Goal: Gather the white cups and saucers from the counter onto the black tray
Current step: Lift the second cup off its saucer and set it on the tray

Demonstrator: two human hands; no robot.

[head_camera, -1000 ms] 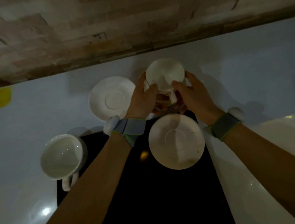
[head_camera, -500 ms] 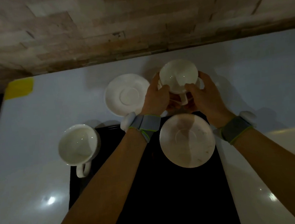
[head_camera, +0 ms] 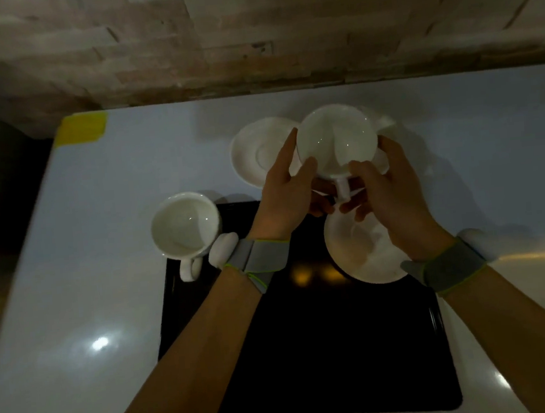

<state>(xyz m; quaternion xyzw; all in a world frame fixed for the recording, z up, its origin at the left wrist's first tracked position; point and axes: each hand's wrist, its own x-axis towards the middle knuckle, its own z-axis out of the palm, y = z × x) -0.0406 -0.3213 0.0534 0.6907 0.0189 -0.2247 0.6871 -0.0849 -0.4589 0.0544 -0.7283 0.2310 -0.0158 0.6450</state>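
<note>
Both hands hold one white cup (head_camera: 336, 136) lifted above the counter, beyond the far edge of the black tray (head_camera: 309, 344). My left hand (head_camera: 285, 198) grips its left side and my right hand (head_camera: 391, 189) its right side, near the handle. A white saucer (head_camera: 364, 257) lies on the tray's far right corner, partly under my right wrist. A second saucer (head_camera: 256, 151) rests on the counter behind my left hand. Another saucer edge (head_camera: 384, 120) shows behind the held cup. A second white cup (head_camera: 184, 229) sits at the tray's far left corner.
The white counter (head_camera: 107, 286) ends at a brick wall (head_camera: 249, 33) at the back and drops off on the left. A yellow tape patch (head_camera: 81, 127) marks its far left corner. Grey bands wrap both wrists.
The held cup has risen and come slightly nearer to me between both hands. The view has shifted, so the counter's left edge and yellow patch sit further right in frame.
</note>
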